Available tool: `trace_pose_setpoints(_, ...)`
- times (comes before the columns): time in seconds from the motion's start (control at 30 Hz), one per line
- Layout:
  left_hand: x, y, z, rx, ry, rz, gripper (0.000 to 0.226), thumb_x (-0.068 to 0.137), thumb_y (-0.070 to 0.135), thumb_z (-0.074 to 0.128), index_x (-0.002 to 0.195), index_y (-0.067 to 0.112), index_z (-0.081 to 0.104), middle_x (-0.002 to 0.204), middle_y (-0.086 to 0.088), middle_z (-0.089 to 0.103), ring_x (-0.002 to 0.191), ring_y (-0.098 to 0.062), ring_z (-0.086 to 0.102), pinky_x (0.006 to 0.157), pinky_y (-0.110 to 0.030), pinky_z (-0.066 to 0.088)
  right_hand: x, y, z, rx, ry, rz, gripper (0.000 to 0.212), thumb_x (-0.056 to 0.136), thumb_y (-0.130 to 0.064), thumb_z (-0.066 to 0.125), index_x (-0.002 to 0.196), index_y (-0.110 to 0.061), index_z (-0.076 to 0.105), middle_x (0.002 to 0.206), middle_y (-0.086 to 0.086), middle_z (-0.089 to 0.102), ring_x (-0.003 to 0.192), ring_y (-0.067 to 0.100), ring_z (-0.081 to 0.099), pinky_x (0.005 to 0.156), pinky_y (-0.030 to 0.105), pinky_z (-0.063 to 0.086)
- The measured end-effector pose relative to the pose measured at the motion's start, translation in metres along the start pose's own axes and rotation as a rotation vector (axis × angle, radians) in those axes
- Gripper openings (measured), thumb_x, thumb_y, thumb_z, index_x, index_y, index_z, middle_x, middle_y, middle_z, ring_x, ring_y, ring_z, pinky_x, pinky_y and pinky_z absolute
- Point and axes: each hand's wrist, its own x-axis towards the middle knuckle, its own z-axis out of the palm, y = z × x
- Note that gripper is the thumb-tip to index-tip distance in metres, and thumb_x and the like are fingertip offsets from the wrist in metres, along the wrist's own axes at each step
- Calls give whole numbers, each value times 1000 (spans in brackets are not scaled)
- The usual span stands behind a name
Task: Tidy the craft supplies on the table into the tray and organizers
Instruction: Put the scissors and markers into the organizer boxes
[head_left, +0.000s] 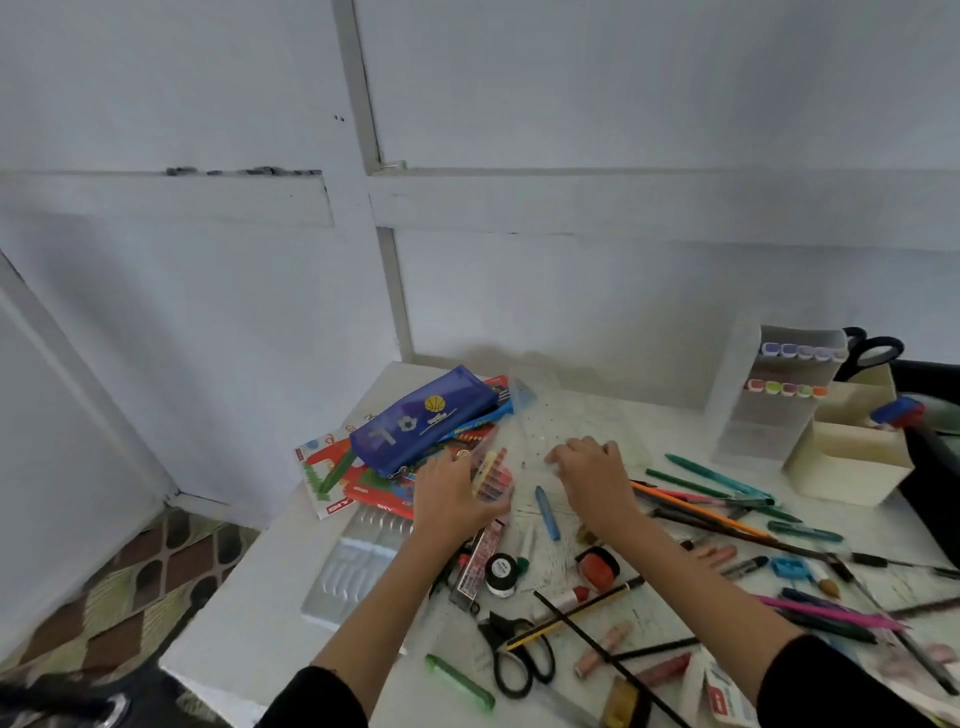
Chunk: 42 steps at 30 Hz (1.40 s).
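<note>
Now the left hand (457, 493) has its fingers curled round a clear pack of crayons (491, 475), holding it just above the table (249, 613). The right hand (592, 473) lies a little to the right of it, fingers bent down onto a clear plastic bag (540, 431); whether they pinch the bag or only rest on it, I cannot tell.

Just beyond the left fingertips a blue pencil case (421, 415) sits tilted on a pile of red boxes and colouring books (358, 483). Below the left wrist lies a clear plastic tray (353, 561), partly hidden by the forearm.

Between the two hands a blue crayon (548, 512) lies on the table. Nearer the person than the fingers are a small jar with a black lid (501, 571), a round red thing (597, 566), black scissors (514, 654) and a green clip (460, 680).

To the right of the right fingers, pens and pencils (711, 499) lie crossed in a loose heap, and a pink pen (831, 613) lies nearer the right sleeve. Well beyond them to the right stand a clear marker organizer (779, 395) and, touching it, a cream box organizer (852, 457), with the whole heap lying between them and the hands.
</note>
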Motion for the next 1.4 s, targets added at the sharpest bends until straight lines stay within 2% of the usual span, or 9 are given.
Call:
trace_pose_setpoints(0.13,5,-5,-24,-94,61,-16,60,70,63,66,111,20,62,103,-2,55,100,-19,47,86,-32,45,-12,12,-16,-98,29,19,34,83,-5,51,110,-23,62,106,-3,63,104,19,52,86,33,32)
trace_pose_setpoints(0.4,16,-38,-33,12,-32,-114,63,73,64,58,119,21,57,123,-9,51,120,-29,42,103,-45,36,-24,17,-54,-262,-333,144,42,77,-38,50,116,-23,53,115,-2,55,110,19,46,97,41,28)
trace_pose_setpoints(0.5,15,-33,-29,79,-69,-156,66,79,63,54,128,19,51,147,-13,33,135,-33,28,111,-49,19,-14,-4,-64,-265,-300,160,28,80,-33,46,101,-17,54,108,3,55,104,22,46,94,41,30)
trace_pose_setpoints(0.67,15,-32,-23,125,-128,-174,80,73,67,57,135,19,38,144,-8,34,135,-32,27,110,-57,23,11,-43,-63,-248,-136,176,23,87,-30,47,101,-13,54,103,4,52,105,24,45,92,40,33)
trace_pose_setpoints(0.8,16,-37,-22,58,-77,-169,72,74,59,61,132,22,40,138,-4,40,131,-28,31,108,-53,26,36,-62,-30,25,-154,32,22,90,-20,45,99,-10,63,100,7,60,97,22,52,85,35,44)
trace_pose_setpoints(0.97,19,-39,-22,25,-52,-195,67,76,55,62,132,24,40,137,-1,40,129,-24,33,107,-47,27,58,-69,10,216,-386,193,33,90,-33,51,107,-4,55,114,17,51,109,32,47,87,38,43)
trace_pose_setpoints(1.13,21,-39,-19,18,-31,-207,68,77,50,61,134,24,36,139,-2,35,131,-23,30,110,-50,24,64,-75,31,278,-349,360,49,83,-52,57,114,-14,55,121,13,45,116,32,41,94,41,38)
trace_pose_setpoints(1.27,23,-34,-19,37,-73,-209,77,75,67,56,135,25,34,145,-4,29,138,-26,20,111,-63,11,63,-66,27,530,-325,476,34,74,-42,74,79,-13,57,95,11,58,105,30,56,75,33,44)
trace_pose_setpoints(1.4,26,-23,-18,44,-35,-146,73,77,70,51,134,24,41,151,-5,26,143,-23,14,110,-60,-8,56,-51,5,871,-200,620,35,76,-16,76,104,-7,57,102,6,56,100,23,59,82,31,51)
